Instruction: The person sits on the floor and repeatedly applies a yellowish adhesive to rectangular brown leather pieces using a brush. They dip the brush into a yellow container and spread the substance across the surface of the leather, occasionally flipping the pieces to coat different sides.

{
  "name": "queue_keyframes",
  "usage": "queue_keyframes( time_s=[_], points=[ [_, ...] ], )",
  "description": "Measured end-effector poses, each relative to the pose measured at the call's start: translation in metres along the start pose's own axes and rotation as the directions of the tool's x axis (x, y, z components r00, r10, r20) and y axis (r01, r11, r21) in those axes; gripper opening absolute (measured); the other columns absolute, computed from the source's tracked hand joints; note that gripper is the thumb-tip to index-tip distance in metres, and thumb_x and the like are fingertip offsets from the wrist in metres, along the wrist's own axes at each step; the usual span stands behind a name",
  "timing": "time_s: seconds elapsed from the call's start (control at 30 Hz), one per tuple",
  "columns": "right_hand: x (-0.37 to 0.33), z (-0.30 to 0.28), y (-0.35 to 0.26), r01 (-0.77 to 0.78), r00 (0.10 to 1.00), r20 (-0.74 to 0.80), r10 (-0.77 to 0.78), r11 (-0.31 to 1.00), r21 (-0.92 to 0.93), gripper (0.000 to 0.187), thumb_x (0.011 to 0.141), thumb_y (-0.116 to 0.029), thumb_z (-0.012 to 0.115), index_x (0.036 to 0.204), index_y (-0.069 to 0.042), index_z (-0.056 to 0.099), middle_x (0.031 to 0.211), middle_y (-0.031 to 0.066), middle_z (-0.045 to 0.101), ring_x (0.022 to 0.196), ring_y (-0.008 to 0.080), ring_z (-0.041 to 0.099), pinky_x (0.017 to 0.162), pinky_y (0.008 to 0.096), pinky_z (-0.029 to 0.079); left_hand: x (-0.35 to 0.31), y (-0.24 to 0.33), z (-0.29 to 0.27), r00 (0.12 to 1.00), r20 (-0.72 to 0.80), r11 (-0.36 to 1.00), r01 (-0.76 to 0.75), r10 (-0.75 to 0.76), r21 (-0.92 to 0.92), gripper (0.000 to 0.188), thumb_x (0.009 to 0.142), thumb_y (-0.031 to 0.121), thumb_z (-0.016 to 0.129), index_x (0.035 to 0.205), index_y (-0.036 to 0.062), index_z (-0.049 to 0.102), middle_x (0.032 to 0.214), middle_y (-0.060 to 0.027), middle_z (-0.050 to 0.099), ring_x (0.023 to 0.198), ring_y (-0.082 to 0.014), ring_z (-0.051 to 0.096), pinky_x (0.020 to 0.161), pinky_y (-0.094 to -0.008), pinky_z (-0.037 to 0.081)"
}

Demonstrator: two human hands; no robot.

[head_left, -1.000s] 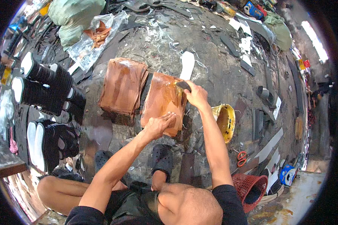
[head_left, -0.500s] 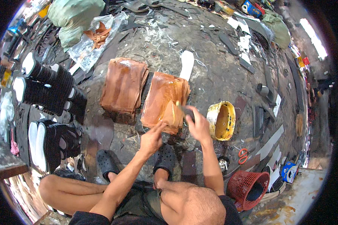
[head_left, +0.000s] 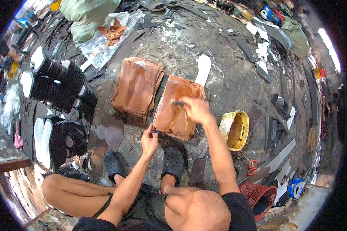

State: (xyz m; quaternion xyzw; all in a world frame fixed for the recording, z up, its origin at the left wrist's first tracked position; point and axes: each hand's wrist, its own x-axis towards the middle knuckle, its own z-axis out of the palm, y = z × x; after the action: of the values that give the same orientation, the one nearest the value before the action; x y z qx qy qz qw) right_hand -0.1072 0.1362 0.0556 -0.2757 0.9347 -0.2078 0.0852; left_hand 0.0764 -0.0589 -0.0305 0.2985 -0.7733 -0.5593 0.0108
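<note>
On the floor (head_left: 181, 42), a stack of brown sheets (head_left: 165, 111) is placed centrally, top smeared amber. A second brown stack (head_left: 137, 86) is set just left, a yellow tub (head_left: 227, 131) to the right. Right hand (head_left: 196, 109) is held over the first stack. Left hand (head_left: 149, 142) is placed at its near-left corner; pinch or no pinch can't be told. Short dark tool (head_left: 178, 102) is gripped in the right.

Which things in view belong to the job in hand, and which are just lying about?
In use:
right hand, holding a small dark tool
stack of brown sheets under it
left hand, at the stack's corner
probably the yellow tub and second brown stack

Apparently just lying about:
orange-handled scissors
red basket
white sole-shaped piece
brown scraps on clear plastic
</note>
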Motion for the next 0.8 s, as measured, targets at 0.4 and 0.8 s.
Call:
queue_keyframes(
  time_s=[0.4,0.8],
  points=[
    [-0.15,0.044,-0.053,0.191,0.978,-0.044,-0.203,0.962,-0.195,0.041,0.079,-0.008,0.062,0.117,-0.023,0.069,0.117,0.0006,0.069,0.1,0.0225,0.067,0.082,0.0397,0.055,-0.008,0.024,-0.005,0.993,-0.047,0.992,-0.112,0.109,-0.063,0.042,0.085,-0.006,0.056,0.126,-0.0006,0.062,0.108,-0.0092,0.07,0.096,-0.0156,0.065,0.088,-0.029,0.052],
    [-0.176,-0.08,-0.031,-0.004,0.58,-0.686,0.44,0.843,0.538,0.028,0.098,-0.009,0.06,0.123,0.004,0.061,0.12,0.0156,0.067,0.107,0.0233,0.065,0.093,0.0358,0.051,-0.02,0.048,0.001,0.751,0.196,0.626,-0.642,0.631,0.443,0.067,0.074,0.004,0.071,0.138,0.0031,0.053,0.134,-0.0203,0.055,0.128,-0.0342,0.05,0.11,-0.0492,0.038]
  ],
)
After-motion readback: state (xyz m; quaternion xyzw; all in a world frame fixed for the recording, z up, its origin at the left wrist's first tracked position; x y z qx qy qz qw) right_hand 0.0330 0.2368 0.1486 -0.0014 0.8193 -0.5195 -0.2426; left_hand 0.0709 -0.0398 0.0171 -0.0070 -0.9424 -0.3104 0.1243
